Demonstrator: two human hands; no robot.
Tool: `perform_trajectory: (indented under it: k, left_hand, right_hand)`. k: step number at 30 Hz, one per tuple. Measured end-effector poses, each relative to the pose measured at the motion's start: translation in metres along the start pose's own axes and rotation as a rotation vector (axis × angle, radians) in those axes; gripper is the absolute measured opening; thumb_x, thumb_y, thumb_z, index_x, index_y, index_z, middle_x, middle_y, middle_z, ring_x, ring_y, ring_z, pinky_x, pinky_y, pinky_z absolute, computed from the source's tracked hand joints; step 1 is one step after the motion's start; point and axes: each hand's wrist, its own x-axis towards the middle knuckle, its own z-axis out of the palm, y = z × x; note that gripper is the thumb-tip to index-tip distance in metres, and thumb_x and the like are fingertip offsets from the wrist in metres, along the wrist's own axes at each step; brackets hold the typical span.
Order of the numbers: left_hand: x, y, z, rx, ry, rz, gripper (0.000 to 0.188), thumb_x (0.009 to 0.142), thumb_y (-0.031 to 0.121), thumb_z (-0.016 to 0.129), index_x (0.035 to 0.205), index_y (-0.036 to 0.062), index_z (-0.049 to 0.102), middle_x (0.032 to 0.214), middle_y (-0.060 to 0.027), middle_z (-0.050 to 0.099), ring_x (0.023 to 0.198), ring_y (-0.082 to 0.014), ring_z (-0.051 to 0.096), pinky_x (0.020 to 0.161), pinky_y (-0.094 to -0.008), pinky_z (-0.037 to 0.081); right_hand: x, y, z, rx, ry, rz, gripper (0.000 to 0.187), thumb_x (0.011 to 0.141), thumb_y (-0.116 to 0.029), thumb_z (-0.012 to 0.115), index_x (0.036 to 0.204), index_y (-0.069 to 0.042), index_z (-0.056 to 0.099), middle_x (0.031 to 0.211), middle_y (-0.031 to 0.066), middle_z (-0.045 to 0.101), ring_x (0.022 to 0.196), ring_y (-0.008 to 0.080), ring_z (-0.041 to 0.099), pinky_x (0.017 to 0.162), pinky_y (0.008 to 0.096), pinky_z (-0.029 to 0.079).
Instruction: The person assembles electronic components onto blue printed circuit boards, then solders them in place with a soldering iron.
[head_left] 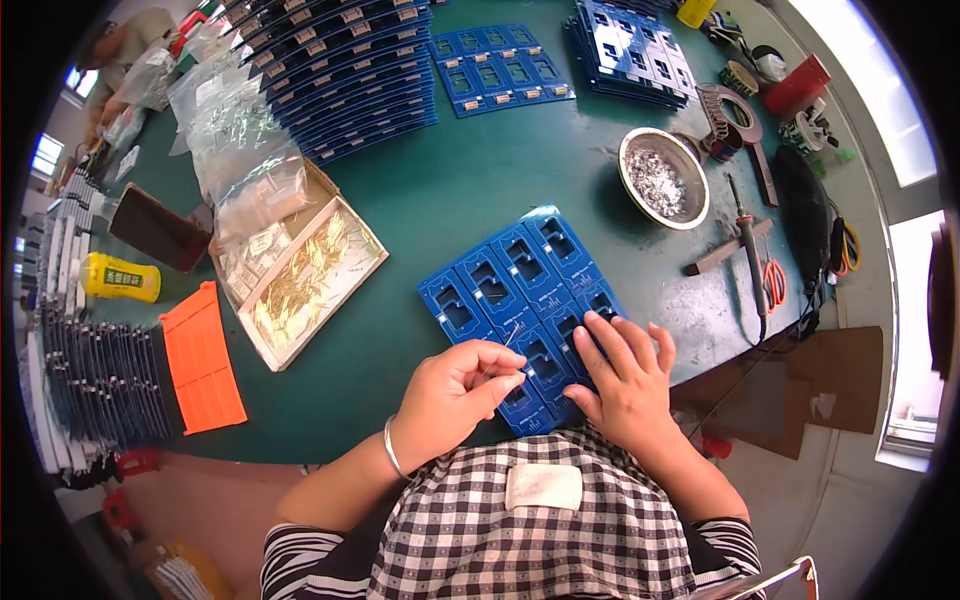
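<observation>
A blue panel of circuit boards (548, 298) with several cut-out openings lies on the green tabletop in front of me, its lower edge close to my checked apron. My left hand (455, 393) is closed in a pinch over the panel's lower left part. From its fingertips sticks a thin metal pin (513, 334). My right hand (627, 388) rests with fingers spread on the panel's lower right side, holding nothing. To the left, an open cardboard box (385, 252) contains many loose gold-coloured pins (318, 275) and some small pale parts.
Tall stacks of blue panels (350, 105) and another panel (500, 70) occupy the far side. A metal bowl of silvery bits (660, 185), a soldering iron (748, 235) and red scissors (774, 285) lie right. An orange tray (205, 360) and yellow bottle (120, 278) stand left.
</observation>
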Motion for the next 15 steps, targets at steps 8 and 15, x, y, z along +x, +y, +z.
perform_trajectory:
  k: [8, 15]
  left_hand:
    - [0.006, -0.002, 0.001, -0.06, -0.019, 0.013, 0.017, 0.09, 0.001, 0.06, 0.107, 0.0012, 0.059, 0.095, -0.0102, 0.067, 0.067, -0.0077, 0.06, 0.057, -0.0188, 0.048]
    - [0.006, 0.003, 0.011, -0.255, -0.106, -0.033, 0.005, 0.09, 0.002, 0.062, 0.095, 0.0025, 0.063, 0.096, -0.0048, 0.065, 0.068, -0.0072, 0.057, 0.061, -0.0195, 0.048]
  right_hand:
    - [0.001, 0.005, -0.005, -0.009, -0.01, 0.032, 0.052, 0.08, -0.042, 0.064, 0.12, -0.008, 0.062, 0.137, 0.0085, 0.049, 0.12, 0.028, 0.046, 0.105, 0.0498, 0.024]
    - [0.007, -0.006, -0.014, 0.596, 0.255, -0.021, 0.025, 0.072, -0.019, 0.076, 0.094, -0.009, 0.067, 0.097, 0.0037, 0.066, 0.09, 0.0222, 0.059, 0.084, 0.0366, 0.036]
